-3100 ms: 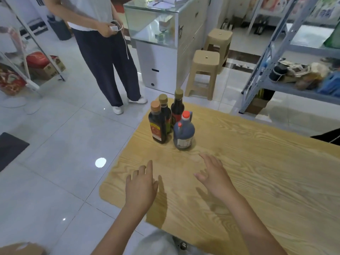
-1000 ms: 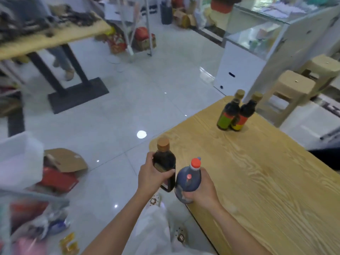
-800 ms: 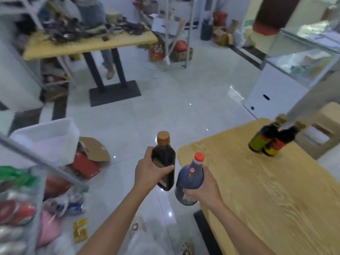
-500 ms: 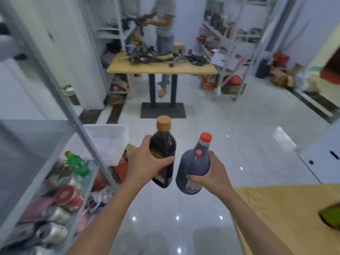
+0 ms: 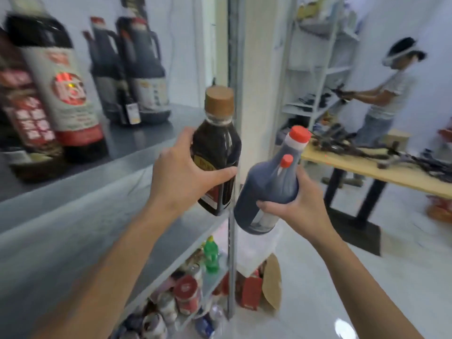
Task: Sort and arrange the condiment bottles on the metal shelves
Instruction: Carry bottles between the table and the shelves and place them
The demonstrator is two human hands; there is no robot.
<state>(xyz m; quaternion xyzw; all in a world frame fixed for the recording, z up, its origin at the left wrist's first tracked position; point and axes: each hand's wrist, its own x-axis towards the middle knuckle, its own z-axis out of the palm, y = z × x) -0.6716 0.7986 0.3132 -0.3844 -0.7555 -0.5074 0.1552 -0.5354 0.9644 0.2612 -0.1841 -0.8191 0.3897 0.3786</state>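
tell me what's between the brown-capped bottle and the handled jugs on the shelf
Only bare grey shelf shows between brown-capped bottle and handled jugs, in the head view.

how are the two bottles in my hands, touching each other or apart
Cannot tell. In the head view the brown-cap bottle and the red-cap jug nearly meet at their lower edges, but blur hides any gap.
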